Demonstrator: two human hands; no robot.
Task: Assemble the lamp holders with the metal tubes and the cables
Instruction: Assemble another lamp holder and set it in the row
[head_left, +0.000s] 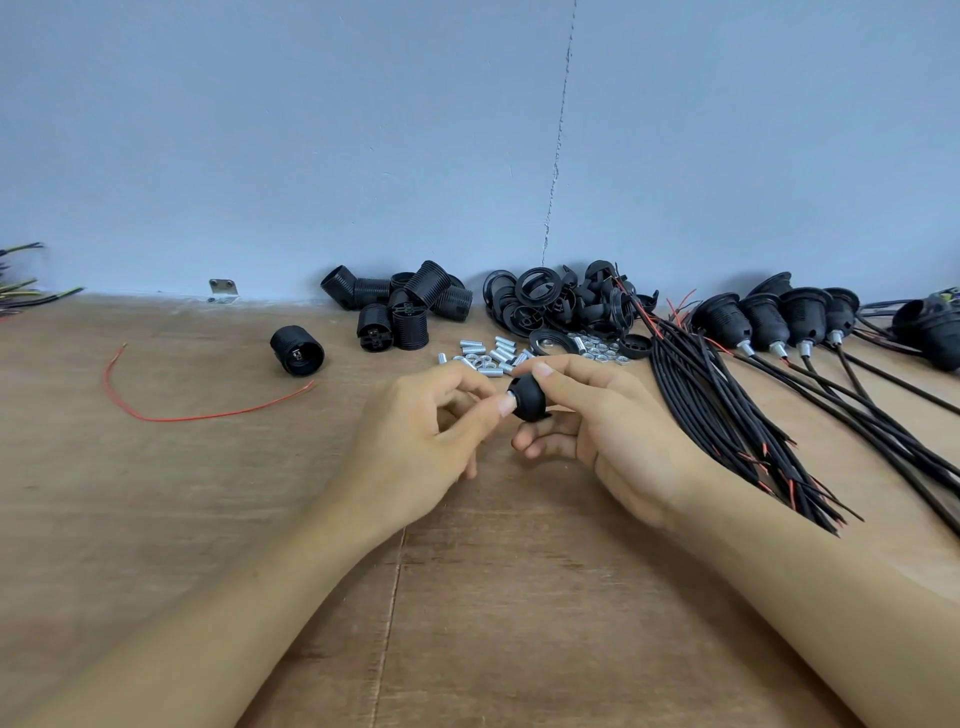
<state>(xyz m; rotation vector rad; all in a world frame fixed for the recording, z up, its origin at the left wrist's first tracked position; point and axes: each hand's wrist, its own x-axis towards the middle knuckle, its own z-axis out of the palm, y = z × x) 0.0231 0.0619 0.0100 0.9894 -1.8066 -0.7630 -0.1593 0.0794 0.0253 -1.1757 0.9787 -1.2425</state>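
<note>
My left hand pinches the metal tube, and my thumb covers almost all of it; only a small silver bit shows at the cap. The fingers of my right hand hide the wide end of the cap, so I cannot see inside it. Both my forearms are cut by the lower edge. At the left edge some wires are cut off and blurred. At the right edge one lamp holder is only partly in the picture. The nuts are too small to count. The rings lie in a heap and hide one another.
</note>
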